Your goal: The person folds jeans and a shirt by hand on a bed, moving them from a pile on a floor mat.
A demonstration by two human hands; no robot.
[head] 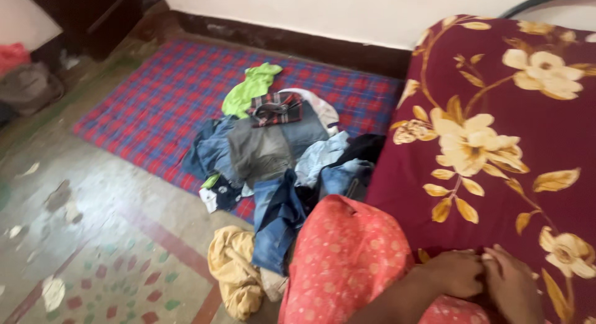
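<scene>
Both hands are lying at the lower frame edge, partly cut off. The left hand (456, 273) and right hand (512, 283) are meeting, fingers (477, 269) curling together and seemingly pinching a small pale object (489, 257), too small to identify. It is sitting between the fingertips on the maroon bedspread with cream flowers (496, 113). A heap of mixed clothes (273, 156) is spilling across a red-and-blue checked floor mat (155, 94) on the patterned stone floor (93, 237).
</scene>
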